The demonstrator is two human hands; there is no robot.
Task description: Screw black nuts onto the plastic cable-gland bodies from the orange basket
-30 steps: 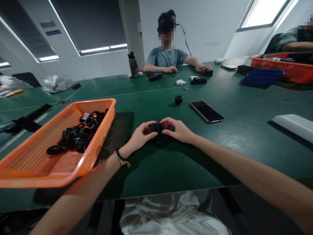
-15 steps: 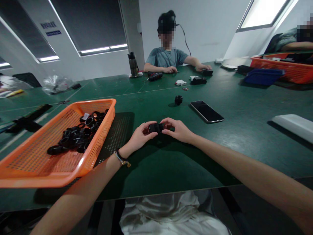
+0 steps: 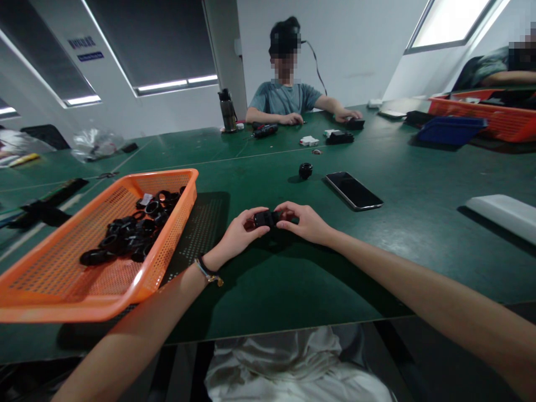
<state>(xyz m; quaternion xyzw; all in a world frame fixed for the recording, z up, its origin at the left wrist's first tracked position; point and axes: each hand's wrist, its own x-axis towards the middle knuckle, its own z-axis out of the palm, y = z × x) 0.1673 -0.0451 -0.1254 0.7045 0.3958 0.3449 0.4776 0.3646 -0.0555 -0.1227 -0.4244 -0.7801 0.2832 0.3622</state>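
Observation:
A small black plastic part (image 3: 264, 219) is held between my two hands above the green table (image 3: 259, 290). My left hand (image 3: 240, 231) grips its left end between thumb and fingers. At its right end, the fingertips and thumb of my right hand (image 3: 304, 221) pinch it. What exactly the part is, I cannot make out. Beyond my hands stands a round black piece (image 3: 305, 171), apart from them. To the left, an orange perforated basket (image 3: 167, 245) contains several black ring-shaped and tubular parts (image 3: 125, 234).
A phone (image 3: 354, 191) lies right of the round piece, with a white object (image 3: 505, 215) farther right. Across the table sits a person (image 3: 287, 97) near a power tool (image 3: 264, 130) and a bottle (image 3: 227, 110). A blue bin (image 3: 452, 131) and red basket (image 3: 502, 125) stand far right.

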